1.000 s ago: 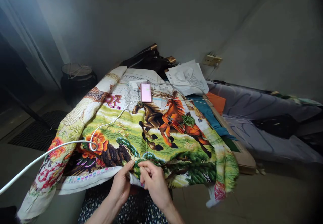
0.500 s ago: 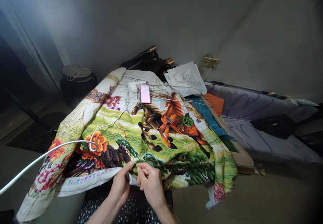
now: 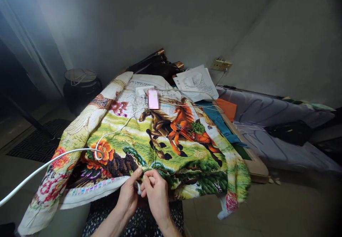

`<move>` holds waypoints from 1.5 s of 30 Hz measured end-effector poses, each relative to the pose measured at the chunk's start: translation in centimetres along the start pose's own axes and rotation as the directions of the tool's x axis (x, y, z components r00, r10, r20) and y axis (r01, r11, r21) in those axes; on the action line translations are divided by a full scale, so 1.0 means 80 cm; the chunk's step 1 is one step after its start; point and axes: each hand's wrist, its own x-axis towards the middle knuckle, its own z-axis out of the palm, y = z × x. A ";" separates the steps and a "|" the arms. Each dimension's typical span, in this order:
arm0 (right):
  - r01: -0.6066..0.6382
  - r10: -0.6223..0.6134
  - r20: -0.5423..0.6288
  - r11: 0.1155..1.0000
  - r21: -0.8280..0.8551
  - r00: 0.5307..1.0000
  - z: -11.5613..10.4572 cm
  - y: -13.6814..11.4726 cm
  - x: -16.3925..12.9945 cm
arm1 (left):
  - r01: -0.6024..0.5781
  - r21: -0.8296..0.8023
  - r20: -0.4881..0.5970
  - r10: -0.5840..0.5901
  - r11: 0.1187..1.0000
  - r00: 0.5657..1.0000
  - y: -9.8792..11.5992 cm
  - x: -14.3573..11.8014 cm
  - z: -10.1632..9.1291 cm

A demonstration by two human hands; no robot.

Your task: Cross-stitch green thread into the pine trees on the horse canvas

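A large cross-stitch cloth (image 3: 133, 133) with horses, flowers and green hills lies spread in front of me, its sides rolled up. My left hand (image 3: 128, 194) grips its near edge, thumb on top and fingers beneath. Close beside it, my right hand (image 3: 155, 190) is closed in a pinch at the same edge; what sits between the fingertips is too small to make out. A thin green thread (image 3: 154, 155) runs over the cloth just beyond my right hand. A bundle of green thread (image 3: 198, 127) and small red-handled scissors (image 3: 184, 131) rest on the orange horse.
A phone (image 3: 153, 99) lies on the cloth by a white power bank or adapter (image 3: 144, 90). A white cable (image 3: 40, 174) crosses the left side. Behind are white paper bags (image 3: 197, 84) and a wall socket (image 3: 221, 64). A dark pot (image 3: 82, 91) stands left.
My right hand has shifted slightly left and tilted, coming closer to my left hand at the cloth's edge. My left hand keeps its grip almost unmoved.
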 end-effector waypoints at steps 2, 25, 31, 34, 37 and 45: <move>0.024 -0.024 -0.030 1.000 0.018 0.999 0.001 0.004 -0.001 | 0.015 0.013 -0.027 -0.015 1.000 1.000 0.002 0.000 0.003; 0.140 -0.149 -0.129 0.987 -0.072 0.980 0.011 0.036 -0.004 | -0.035 0.050 -0.068 0.039 0.998 0.997 0.002 0.012 0.003; 0.113 -0.110 -0.173 0.994 0.010 0.979 0.010 0.026 0.003 | -0.002 0.023 -0.057 0.003 1.000 0.998 0.003 0.006 0.006; 0.181 -0.196 -0.190 0.979 -0.096 0.962 0.002 0.014 0.010 | 0.020 -0.010 0.005 -0.020 1.000 1.000 0.003 0.001 0.005; 0.293 -0.337 -0.045 0.872 -0.393 0.940 -0.007 0.000 0.016 | 0.000 -0.034 0.055 0.002 0.999 0.998 0.001 -0.001 -0.001; 0.208 -0.205 0.051 0.976 -0.057 0.977 -0.045 -0.042 0.037 | 0.011 -0.025 0.090 -0.009 1.000 0.996 0.001 -0.003 -0.008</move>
